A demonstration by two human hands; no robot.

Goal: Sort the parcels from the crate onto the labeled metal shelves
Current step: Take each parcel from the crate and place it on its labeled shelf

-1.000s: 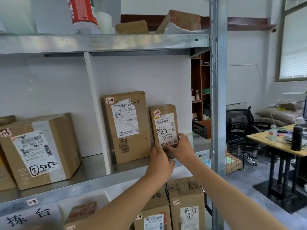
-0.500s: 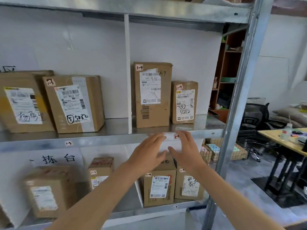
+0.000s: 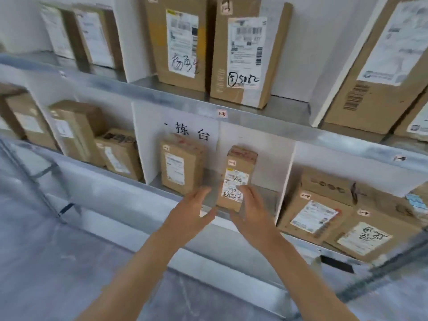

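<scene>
My left hand [image 3: 192, 212] and my right hand [image 3: 251, 212] are both empty, fingers spread, held side by side in front of the lower metal shelf [image 3: 190, 225]. Between and just behind them stands a small upright cardboard parcel [image 3: 238, 172] with a scribbled white label; my right fingers overlap its lower edge, but whether they touch it is unclear. A second upright parcel [image 3: 181, 167] stands to its left in the same compartment. On the upper shelf [image 3: 254, 118] stand taller parcels, one marked "5082" [image 3: 245, 52]. No crate is in view.
White divider panels [image 3: 286, 179] split the shelves into compartments. More parcels fill the lower left compartment [image 3: 120, 154] and the lower right one [image 3: 324, 209]. A paper sign with handwritten characters [image 3: 192, 133] hangs behind the middle compartment. Grey floor [image 3: 58, 262] lies below left.
The view has swung down and left, from the upper shelf to the lower one. Both hands have let go of the small parcel on the upper shelf and dropped in front of the lower shelf.
</scene>
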